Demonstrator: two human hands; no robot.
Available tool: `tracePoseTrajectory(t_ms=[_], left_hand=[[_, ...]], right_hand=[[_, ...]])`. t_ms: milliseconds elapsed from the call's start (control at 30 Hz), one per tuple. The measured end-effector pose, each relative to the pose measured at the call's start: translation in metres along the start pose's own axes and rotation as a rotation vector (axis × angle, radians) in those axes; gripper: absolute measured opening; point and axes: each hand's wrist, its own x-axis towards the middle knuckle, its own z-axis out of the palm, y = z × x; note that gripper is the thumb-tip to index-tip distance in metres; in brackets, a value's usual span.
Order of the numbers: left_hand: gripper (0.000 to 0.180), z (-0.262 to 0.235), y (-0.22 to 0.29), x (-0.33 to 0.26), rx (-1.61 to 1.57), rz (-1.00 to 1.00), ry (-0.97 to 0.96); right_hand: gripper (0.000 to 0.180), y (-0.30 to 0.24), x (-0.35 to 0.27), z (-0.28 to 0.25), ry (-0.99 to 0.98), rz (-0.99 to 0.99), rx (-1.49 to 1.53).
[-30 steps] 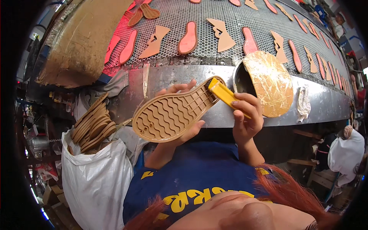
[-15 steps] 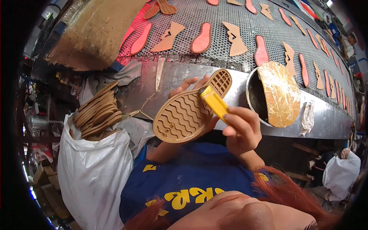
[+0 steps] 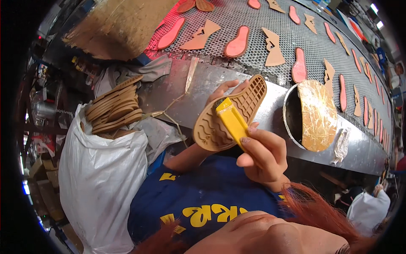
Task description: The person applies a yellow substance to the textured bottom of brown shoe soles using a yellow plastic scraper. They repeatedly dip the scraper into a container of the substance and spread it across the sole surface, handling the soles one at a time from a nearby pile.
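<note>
My left hand (image 3: 224,91) holds a tan rubber shoe sole (image 3: 230,114) from behind, tread side facing me, toe tilted up to the right. Only its fingertips show above the sole's edge. My right hand (image 3: 262,154) grips a yellow-handled brush (image 3: 231,120) and presses its head against the middle of the tread. Both hands hover over my lap, just in front of a metal conveyor edge (image 3: 177,91).
A perforated conveyor belt (image 3: 253,19) carries several red insoles and tan cut pieces. A glue-coated round pot (image 3: 311,116) sits at the right. At the left, a white sack (image 3: 99,173) holds a stack of tan soles (image 3: 114,108). Another person crouches at the lower right.
The sole has swung from lying nearly level to standing more upright. The brush has moved from the sole's toe end down onto the middle of the tread.
</note>
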Motion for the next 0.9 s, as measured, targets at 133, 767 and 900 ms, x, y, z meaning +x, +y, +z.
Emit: tracePoseTrajectory(t_ms=[133,767,900], left_hand=[[0.066,0.002,0.0,-0.002,-0.178,-0.007,-0.002],[0.067,0.029,0.004,-0.022,-2.168,-0.32,-0.069],[0.068,0.037,-0.006,-0.024,-2.115,-0.2,-0.049]], right_hand=[[0.037,-0.01,0.0,-0.001,-0.08,-0.036,0.061],[0.022,-0.003,0.0,-0.009,-0.089,-0.014,0.302],[0.018,-0.002,0.002,-0.014,-0.052,0.01,0.286]])
